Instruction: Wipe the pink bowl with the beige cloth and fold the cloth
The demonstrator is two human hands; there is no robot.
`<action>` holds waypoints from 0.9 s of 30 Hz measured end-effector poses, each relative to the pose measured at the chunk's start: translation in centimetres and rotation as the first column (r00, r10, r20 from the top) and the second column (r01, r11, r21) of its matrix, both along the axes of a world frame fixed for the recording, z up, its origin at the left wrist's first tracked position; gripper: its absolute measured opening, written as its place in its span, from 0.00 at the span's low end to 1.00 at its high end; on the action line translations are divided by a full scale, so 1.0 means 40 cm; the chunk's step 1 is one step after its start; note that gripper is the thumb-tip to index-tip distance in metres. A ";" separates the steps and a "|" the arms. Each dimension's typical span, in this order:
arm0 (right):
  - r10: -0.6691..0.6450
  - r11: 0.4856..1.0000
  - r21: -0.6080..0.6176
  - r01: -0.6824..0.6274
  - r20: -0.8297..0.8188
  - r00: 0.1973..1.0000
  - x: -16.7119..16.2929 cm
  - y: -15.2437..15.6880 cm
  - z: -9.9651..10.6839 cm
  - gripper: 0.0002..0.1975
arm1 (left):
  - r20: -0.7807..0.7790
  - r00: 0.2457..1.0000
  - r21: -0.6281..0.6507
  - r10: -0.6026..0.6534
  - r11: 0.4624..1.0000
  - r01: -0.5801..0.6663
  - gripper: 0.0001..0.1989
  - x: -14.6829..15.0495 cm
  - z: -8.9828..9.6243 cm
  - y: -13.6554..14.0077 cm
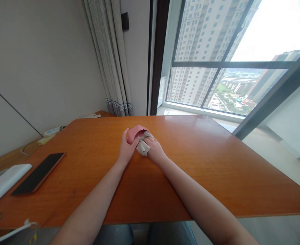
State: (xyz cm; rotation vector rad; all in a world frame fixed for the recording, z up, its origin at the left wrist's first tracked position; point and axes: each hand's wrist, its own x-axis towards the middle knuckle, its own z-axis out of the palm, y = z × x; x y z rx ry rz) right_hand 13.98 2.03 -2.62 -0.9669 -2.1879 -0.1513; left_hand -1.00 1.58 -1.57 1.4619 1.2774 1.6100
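Observation:
A pink, hollow, bowl-like thing [137, 130] is tipped on its side over the middle of the wooden table, its opening toward me. My left hand [128, 145] grips its left side, thumb at the near rim and fingers around the outside. In my right hand [153, 146] is a crumpled light grey cloth [143, 147], pressed at the pink thing's opening. Part of the cloth hangs down between my hands. The fingertips of my right hand are hidden by the cloth and the rim.
On the table's left lie a dark phone-like slab [39, 174] and a white flat device [8, 182]. A white cable [14, 233] crosses the near left corner. A power strip [53, 131] lies by the wall. Beyond the wooden table [203, 163] are a curtain [111, 61] and a window.

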 end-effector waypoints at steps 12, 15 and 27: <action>0.056 0.998 0.024 -0.062 0.194 0.979 0.011 -0.013 0.024 0.08 | 0.260 0.964 -0.230 -0.052 0.967 0.114 0.20 -0.024 -0.024 0.040; 0.043 0.999 0.000 -0.044 0.222 0.974 0.024 -0.005 0.015 0.07 | 0.385 0.922 -0.296 -0.035 0.942 0.159 0.26 0.006 -0.024 0.016; 0.129 0.987 -0.115 -0.112 0.156 0.979 0.019 -0.017 0.041 0.06 | 0.207 0.978 -0.188 -0.007 0.981 0.047 0.19 -0.025 -0.037 0.040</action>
